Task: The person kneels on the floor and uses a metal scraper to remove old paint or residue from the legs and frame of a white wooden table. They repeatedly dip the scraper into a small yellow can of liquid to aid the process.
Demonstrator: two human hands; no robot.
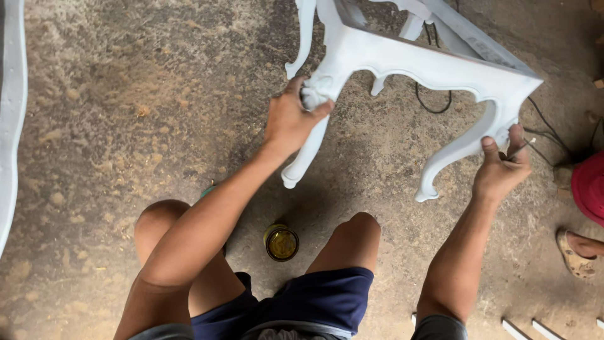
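Note:
A white carved table frame (402,60) with curved legs hangs tilted above the dusty floor. My left hand (292,119) grips one curved leg near its top. My right hand (503,167) holds the other front leg at the right corner, and a thin tool pokes out between its fingers. My bare knees and dark blue shorts (314,302) fill the bottom of the view. An open round tin (281,242) with yellowish contents stands on the floor between my knees.
A black cable (434,104) loops on the floor under the frame. A white curved piece (11,126) lies along the left edge. Another person's sandalled foot (576,252) and something red (590,186) sit at the right. White strips (528,327) lie at bottom right.

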